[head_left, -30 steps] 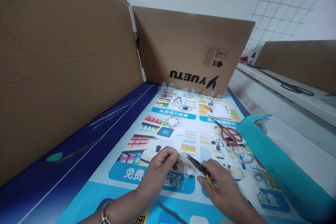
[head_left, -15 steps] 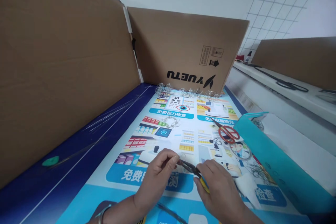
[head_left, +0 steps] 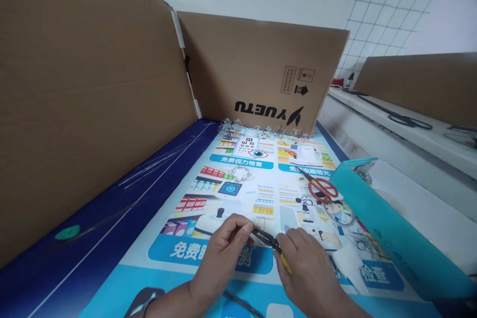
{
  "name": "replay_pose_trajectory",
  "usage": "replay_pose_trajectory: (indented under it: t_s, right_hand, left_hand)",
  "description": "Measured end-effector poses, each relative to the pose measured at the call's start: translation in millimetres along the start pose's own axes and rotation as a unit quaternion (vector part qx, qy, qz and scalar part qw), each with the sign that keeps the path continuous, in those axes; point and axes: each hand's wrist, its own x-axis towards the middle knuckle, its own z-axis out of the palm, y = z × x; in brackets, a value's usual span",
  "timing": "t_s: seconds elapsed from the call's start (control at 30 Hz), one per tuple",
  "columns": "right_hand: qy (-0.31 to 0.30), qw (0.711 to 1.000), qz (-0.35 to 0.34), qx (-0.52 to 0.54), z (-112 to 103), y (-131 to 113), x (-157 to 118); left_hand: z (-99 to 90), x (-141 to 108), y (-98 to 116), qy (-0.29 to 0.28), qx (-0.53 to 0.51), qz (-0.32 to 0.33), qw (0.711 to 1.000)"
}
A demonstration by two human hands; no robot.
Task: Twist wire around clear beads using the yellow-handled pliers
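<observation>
Our right hand (head_left: 309, 268) grips the yellow-handled pliers (head_left: 266, 239), fingers wrapped around them, while thumb and finger of our left hand (head_left: 225, 258) pinch a thin clear strand (head_left: 263, 222) at the tool's tips. The exact hold there is too small to tell. We work above a printed mat (head_left: 179, 280), both hands over its near half. Red-handled scissors (head_left: 323, 190) lie to the right, beyond our right hand, beside a clear ring (head_left: 340, 213). Nearer us are white tissue (head_left: 348, 262) and tangled wire (head_left: 367, 242), left of a teal box (head_left: 397, 248). Ahead, a beaded loop (head_left: 240, 174) rests short of an upright cardboard panel (head_left: 261, 64).
</observation>
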Motion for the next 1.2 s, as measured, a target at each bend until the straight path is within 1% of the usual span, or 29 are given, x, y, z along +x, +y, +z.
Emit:
replay_pose_trajectory:
  t_s: [0.17, 0.47, 0.6, 0.77, 0.83, 1.03, 1.2]
  right_hand:
    - [-0.001, 1.0, 0.006, 0.011, 1, 0, -2]
    - [0.025, 0.998, 0.001, -0.053, 3, -1, 0]
    - [0.037, 0.996, -0.002, -0.087, 6, 0, -1]
    - [0.039, 0.993, 0.001, -0.108, 6, 1, -1]
    - [0.038, 0.993, 0.003, -0.112, 6, 2, -1]
    - [0.034, 0.993, -0.001, -0.117, 5, 2, -4]
    - [0.051, 0.992, -0.011, -0.117, 5, 1, -5]
  left_hand:
    - [-0.4, 0, -1, 0.004, 0.001, 0.003, 1.0]
    - [3.1, -4, -2, 0.021, -0.004, 0.028, 0.999]
    - [6.6, -6, -5, 0.027, -0.032, 0.017, 0.999]
    - [10.6, -8, -6, 0.039, -0.088, -0.002, 0.995]
    - [11.2, -8, -6, 0.035, -0.105, -0.012, 0.994]
    - [10.7, -8, -6, 0.031, -0.1, -0.024, 0.994]
    - [10.8, -8, -5, 0.038, -0.1, -0.018, 0.994]
